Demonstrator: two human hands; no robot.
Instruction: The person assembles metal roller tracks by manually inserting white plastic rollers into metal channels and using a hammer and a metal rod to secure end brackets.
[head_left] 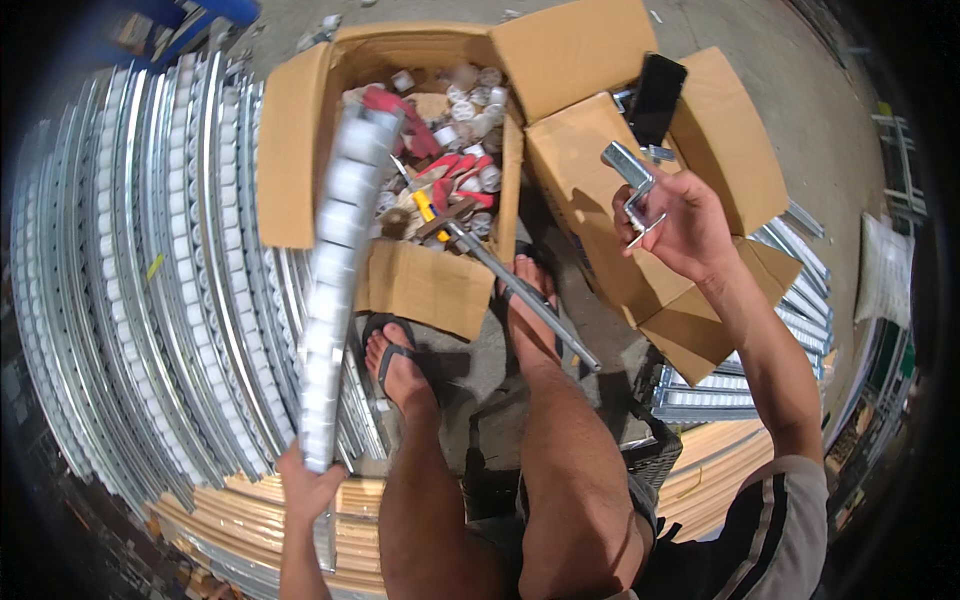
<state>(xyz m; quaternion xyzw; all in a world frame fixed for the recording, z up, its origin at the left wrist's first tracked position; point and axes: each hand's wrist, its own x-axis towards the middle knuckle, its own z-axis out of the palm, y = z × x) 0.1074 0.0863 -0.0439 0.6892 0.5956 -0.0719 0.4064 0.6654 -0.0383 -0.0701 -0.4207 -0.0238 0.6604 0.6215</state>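
Roller rail (pixel 338 260) is slanting across the near left side of the parts carton (pixel 292 150), its blurred upper end showing over the carton's mouth. White rollers (pixel 342 215) are already lining it, while a metal bracket (pixel 628 165) is sitting apart from it to the carton's right, the two apparently unjoined; how much is left is not showing. Left hand (pixel 306 485) is wrapping around the rail's lower end, on the carton's near side; right hand (pixel 690 230), right of the carton, is partly curling, thumb and fingers pinching the bracket.
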